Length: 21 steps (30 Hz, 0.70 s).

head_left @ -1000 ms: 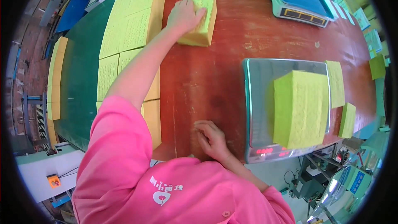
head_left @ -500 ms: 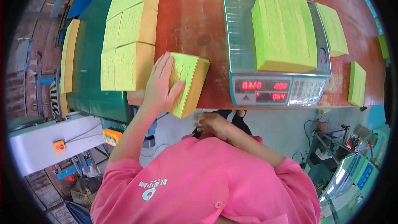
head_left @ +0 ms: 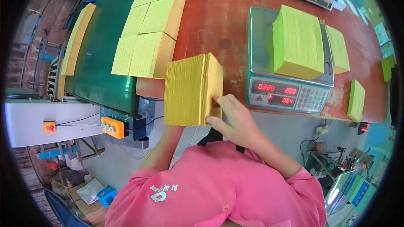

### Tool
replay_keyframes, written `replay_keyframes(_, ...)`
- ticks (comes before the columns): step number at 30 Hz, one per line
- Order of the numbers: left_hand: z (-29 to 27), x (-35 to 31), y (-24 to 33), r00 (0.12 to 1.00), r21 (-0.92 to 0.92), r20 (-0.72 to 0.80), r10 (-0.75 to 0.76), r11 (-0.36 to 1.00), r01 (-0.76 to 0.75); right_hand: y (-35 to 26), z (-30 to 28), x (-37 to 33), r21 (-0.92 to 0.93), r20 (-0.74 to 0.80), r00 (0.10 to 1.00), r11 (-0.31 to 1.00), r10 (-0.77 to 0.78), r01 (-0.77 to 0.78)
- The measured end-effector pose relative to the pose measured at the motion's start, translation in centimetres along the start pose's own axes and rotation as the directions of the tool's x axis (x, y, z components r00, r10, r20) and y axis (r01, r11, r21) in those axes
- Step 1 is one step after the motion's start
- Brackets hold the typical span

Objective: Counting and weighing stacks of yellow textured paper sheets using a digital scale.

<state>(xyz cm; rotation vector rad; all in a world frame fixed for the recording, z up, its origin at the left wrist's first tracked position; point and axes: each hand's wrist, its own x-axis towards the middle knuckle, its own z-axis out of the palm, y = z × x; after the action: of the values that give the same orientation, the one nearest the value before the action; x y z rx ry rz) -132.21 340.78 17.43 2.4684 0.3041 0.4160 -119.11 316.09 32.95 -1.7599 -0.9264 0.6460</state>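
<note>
Paper stack (head_left: 185, 92), yellow, block-shaped | likely weighty, sheets may splay; support both sides | right hand (head_left: 236, 120) pinches its edge | left hand hidden, grip untellable

right hand (head_left: 239, 120): touching yellow layered stack (head_left: 184, 93) | left hand: hidden | scale (head_left: 261, 42): yellow-green block (head_left: 298, 42) on top

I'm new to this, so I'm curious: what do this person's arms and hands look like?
Short pink sleeves leave both forearms bare. The right hand wears no glove; the left hand is hidden. No cables or markings show on either forearm.
</note>
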Motion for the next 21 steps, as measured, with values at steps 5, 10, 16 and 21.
replay_keyframes(5, 0.5, 1.7, 2.1, 0.972, -0.376, -0.009, -0.234, 0.902, 0.213, 1.5, -0.3, 2.5, -0.142, -0.074, 0.995, 0.987, 0.064, -0.074)
replay_keyframes(10, -4.1, 2.8, 4.4, 0.860, -0.945, 0.193, -0.473, 0.147, 0.293, 3.9, 1.1, 2.4, -0.003, -0.174, 0.979, 0.994, 0.103, -0.105)
replay_keyframes(16, -5.5, 3.7, 6.6, 0.867, -0.940, 0.313, -0.388, 0.002, 0.340, 4.9, 2.2, 4.3, 0.203, -0.261, 0.942, 0.966, 0.212, -0.161)
replay_keyframes(21, -6.4, 4.8, 8.7, 0.883, -0.921, 0.326, -0.339, 0.097, 0.377, 5.0, 4.3, 6.2, 0.321, -0.259, 0.939, 0.937, 0.224, -0.135)
